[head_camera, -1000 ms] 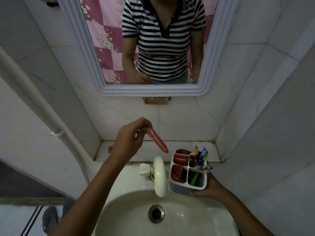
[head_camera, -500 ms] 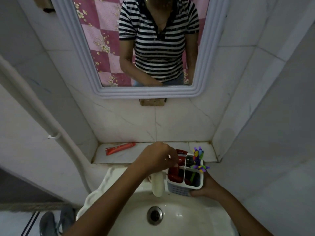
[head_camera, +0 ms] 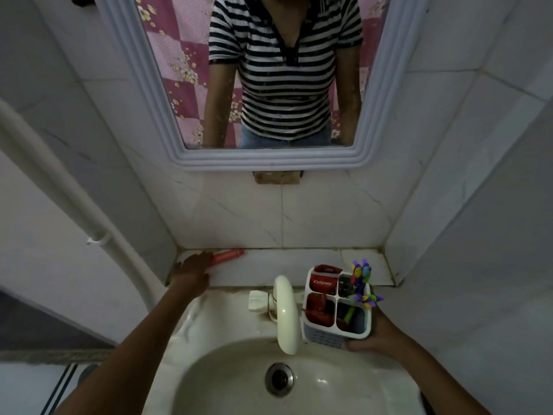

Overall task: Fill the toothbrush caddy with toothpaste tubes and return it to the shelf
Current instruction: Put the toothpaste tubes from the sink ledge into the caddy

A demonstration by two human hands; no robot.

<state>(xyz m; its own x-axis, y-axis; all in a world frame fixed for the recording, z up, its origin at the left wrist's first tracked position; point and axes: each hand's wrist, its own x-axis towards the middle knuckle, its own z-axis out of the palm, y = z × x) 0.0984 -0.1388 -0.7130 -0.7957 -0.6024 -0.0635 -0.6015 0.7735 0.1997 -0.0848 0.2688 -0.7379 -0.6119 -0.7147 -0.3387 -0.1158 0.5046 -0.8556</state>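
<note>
The left hand point(head_camera: 191, 272) has left the caddy point(head_camera: 338, 307) and reached to ten o'clock, fingers laid over one end of the last red tube point(head_camera: 229, 255) on the shelf point(head_camera: 284, 265); whether they have closed on it I cannot tell. The right hand point(head_camera: 374, 333) grips the white four-slot caddy at three o'clock above the sink point(head_camera: 239, 378), red tubes in its left slots, so one tube remains

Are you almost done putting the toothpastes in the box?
Nearly. Red tubes already stand in the caddy, held over the sink by the right hand. The left hand is reaching the last tube on the shelf. Then the caddy goes back there.
</note>
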